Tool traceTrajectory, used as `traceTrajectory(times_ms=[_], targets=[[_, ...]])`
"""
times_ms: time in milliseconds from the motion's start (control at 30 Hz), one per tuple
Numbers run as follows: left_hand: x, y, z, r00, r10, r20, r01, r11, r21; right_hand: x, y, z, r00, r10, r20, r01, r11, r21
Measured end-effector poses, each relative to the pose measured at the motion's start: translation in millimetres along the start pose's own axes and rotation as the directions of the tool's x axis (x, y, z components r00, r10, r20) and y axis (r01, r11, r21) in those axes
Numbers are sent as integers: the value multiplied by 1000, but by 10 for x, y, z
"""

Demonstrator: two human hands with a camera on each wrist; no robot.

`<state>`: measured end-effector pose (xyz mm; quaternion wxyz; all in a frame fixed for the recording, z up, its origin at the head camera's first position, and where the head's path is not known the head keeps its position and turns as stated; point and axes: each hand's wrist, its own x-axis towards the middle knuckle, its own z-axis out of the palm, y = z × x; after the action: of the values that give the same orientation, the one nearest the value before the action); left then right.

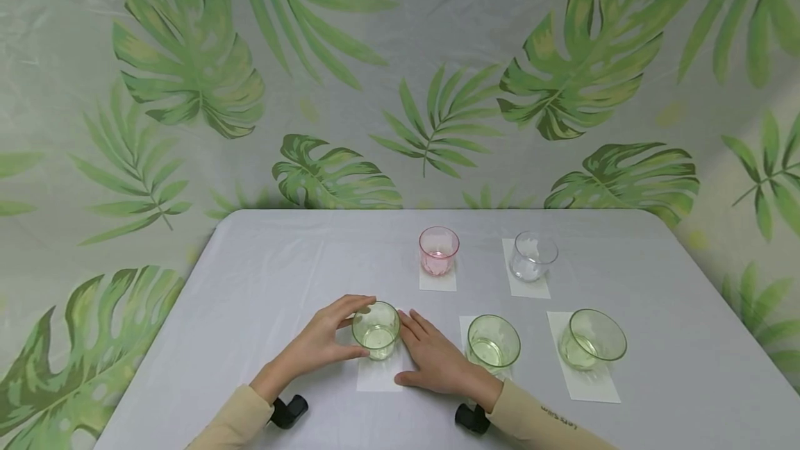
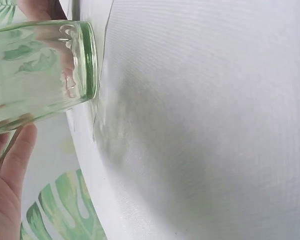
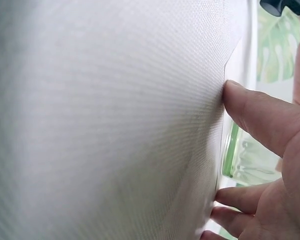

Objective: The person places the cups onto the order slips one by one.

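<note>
My left hand (image 1: 319, 340) grips a green-tinted glass cup (image 1: 376, 328), thumb on its near side and fingers round the far rim. The cup stands upright over the far part of a white paper slip (image 1: 373, 380); its thick green base (image 2: 89, 60) is close to the slip in the left wrist view. My right hand (image 1: 437, 361) lies on the right side of that slip with fingers extended, thumb tip (image 3: 232, 90) and fingertips along the paper's edge. Its fingertips come right beside the cup in the head view.
Right of my right hand a second green cup (image 1: 494, 344) stands on a slip, partly behind the wrist. Farther right is a third green cup (image 1: 590, 340) on its slip (image 1: 594, 387). At the back stand a pink cup (image 1: 439, 252) and a clear cup (image 1: 532, 257), each on paper.
</note>
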<state>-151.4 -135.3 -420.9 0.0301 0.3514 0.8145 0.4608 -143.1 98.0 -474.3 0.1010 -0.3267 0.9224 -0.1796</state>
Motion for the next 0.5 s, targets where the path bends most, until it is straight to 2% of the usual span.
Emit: traceTrajectory(times_ms=[133,267,400,500], targets=[[-15,-195,44,1000,13,2,-13,1000,18,2,6,2,1000,2,-3,-2,1000,-2],[-38,-388,66,1000,19,16,-19,999,32,-24,-5,-23,1000,3,-14,-2,999,38],[-46,-418,23,999,28,30,-28,1000,3,-68,-33,-79,998,16,-53,-11,996,91],[-34,-391,-41,999,45,9,-45,999,8,-88,-58,-135,995,22,-101,-11,994,109]])
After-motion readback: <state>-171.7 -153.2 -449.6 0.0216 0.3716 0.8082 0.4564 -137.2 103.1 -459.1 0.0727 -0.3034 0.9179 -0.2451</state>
